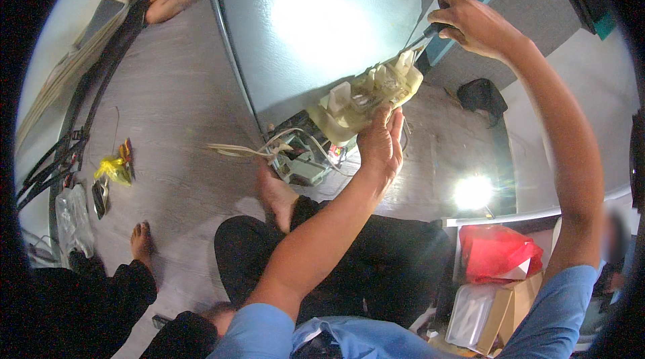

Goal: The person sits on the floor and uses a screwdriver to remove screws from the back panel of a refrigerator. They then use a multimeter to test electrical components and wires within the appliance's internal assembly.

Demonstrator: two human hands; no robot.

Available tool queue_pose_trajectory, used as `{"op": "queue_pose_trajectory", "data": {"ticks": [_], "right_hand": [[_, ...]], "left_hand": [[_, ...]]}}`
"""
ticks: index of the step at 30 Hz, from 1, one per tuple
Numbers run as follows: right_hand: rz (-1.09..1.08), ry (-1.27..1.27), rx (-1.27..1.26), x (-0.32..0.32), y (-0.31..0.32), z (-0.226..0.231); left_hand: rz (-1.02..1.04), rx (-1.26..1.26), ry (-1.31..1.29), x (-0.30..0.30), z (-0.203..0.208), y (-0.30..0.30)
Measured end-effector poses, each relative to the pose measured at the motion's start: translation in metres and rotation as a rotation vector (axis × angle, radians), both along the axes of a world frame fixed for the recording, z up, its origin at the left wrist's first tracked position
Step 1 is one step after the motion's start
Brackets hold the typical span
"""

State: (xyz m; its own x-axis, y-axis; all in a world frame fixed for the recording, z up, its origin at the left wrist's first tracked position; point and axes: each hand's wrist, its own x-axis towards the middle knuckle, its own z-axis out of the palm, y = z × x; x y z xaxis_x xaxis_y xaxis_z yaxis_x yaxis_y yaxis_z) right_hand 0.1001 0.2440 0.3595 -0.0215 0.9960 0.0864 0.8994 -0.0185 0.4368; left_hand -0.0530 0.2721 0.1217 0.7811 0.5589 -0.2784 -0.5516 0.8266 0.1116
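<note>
Pale plastic housing (pixel 349 111) at the lower edge of a grey-blue panel (pixel 282 56); the panel's dark left edge runs from the top down toward an exposed mechanism (pixel 306 169); grey floor (pixel 175 90) stretches from that edge across to black cables (pixel 50 171) at far left; more floor lies right of the housing, up to a bright lamp (pixel 474 192).

Left hand (pixel 381 144) pinches the housing's near edge, thumb on the face toward the viewer; right hand (pixel 477 23) is raised, fingers curled around a dark-handled tool (pixel 435 29); its shaft slants down-left to the housing's upper right end; tip contact cannot be told.

Close in: pale wires (pixel 235 150) loop over the mechanism and trail left; a bare foot (pixel 277 194) sits just below, beside a black-clad knee (pixel 248 248); these crowd the near side.

Farther out: black bundle (pixel 482 98) to the right; red bag (pixel 497 251), cardboard box (pixel 514 305) and clear container (pixel 469 312) at lower right; yellow bag (pixel 114 169) at left; another person's bare limbs (pixel 176 1) at upper left.
</note>
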Motion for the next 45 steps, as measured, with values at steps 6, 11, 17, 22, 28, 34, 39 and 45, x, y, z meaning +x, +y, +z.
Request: {"op": "queue_pose_trajectory", "data": {"ticks": [6, 11, 17, 22, 28, 34, 39, 45], "right_hand": [[0.121, 0.067, 0.045, -0.067, -0.004, 0.002], [0.290, -0.004, 0.075, -0.110, 0.005, -0.002], [0.302, 0.000, 0.095, -0.109, 0.015, -0.013], [0.280, 0.184, 0.001, -0.098, 0.023, -0.002], [0.214, 0.130, -0.105, -0.111, 0.037, 0.001], [-0.080, 0.386, -0.091, -0.101, 0.032, -0.001], [-0.355, 0.436, -0.149, -0.111, 0.033, 0.009], [0.011, 0.052, 0.047, -0.070, 0.018, 0.005]], "left_hand": [[0.041, 0.037, -0.005, -0.004, -0.001, 0.002], [0.040, 0.004, 0.006, -0.001, -0.001, 0.001], [0.041, 0.002, 0.004, 0.001, -0.003, 0.001], [0.059, 0.040, 0.008, 0.000, 0.000, 0.000], [0.070, 0.049, -0.026, -0.003, -0.001, 0.001], [0.061, 0.027, 0.015, 0.000, 0.000, -0.003], [0.070, 0.018, -0.001, -0.001, 0.000, -0.003], [0.075, 0.013, 0.024, -0.001, 0.003, -0.002]]}}
